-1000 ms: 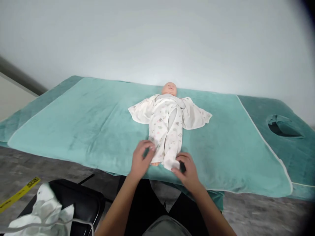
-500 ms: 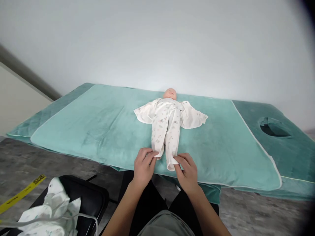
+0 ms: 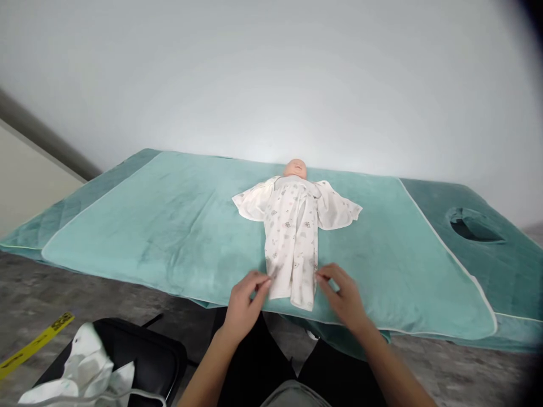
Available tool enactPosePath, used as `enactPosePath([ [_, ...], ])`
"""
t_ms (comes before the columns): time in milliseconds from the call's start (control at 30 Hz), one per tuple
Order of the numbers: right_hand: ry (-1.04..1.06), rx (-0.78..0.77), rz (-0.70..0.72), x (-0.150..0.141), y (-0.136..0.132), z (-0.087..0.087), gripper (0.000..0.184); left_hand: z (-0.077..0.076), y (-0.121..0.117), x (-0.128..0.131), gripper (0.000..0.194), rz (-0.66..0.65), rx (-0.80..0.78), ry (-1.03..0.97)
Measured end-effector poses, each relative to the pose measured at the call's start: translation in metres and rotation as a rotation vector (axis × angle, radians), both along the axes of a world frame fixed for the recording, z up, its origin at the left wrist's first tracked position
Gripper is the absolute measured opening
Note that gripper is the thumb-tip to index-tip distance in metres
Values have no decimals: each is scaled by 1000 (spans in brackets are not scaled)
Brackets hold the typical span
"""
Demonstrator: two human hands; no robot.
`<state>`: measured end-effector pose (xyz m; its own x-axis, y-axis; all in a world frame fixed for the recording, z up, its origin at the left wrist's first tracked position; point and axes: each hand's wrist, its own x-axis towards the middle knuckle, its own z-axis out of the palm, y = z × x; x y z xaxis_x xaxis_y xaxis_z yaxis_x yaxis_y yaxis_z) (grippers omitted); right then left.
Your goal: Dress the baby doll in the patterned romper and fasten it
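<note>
A baby doll (image 3: 296, 168) lies face up on the green bed, its head toward the wall. White patterned baby trousers (image 3: 282, 243) lie over its body, their legs flat and pointing toward me. A white top (image 3: 339, 209) spreads out on both sides beneath them. My left hand (image 3: 246, 304) pinches the left edge of the trousers close to the hem. On the opposite side, my right hand (image 3: 343, 294) has thumb and fingertips closed at the right edge, at about the same height. The doll's limbs are hidden by the cloth.
The bed cover (image 3: 169, 226) is green, with a face hole (image 3: 473, 229) at the right end. Patterned cloths (image 3: 91, 367) and a pale cable lie on a black chair (image 3: 148, 350) at lower left. Yellow tape (image 3: 36, 345) marks the floor. A white wall stands behind the bed.
Both hands have shifted from the hems to the outer edges of the trouser legs and stand wider apart. The hems now lie flatter and wider. The view has tilted slightly.
</note>
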<state>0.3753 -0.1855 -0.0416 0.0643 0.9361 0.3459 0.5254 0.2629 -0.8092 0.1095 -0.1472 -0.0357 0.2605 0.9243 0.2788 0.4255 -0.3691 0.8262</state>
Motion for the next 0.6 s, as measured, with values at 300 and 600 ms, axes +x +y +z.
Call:
enactPosePath([
  [300, 156, 11, -241, 7, 195, 37, 29, -12, 219, 50, 28, 207, -99, -218],
  [600, 115, -150, -186, 41, 290, 7, 33, -21, 281, 51, 29, -64, -295, -220],
])
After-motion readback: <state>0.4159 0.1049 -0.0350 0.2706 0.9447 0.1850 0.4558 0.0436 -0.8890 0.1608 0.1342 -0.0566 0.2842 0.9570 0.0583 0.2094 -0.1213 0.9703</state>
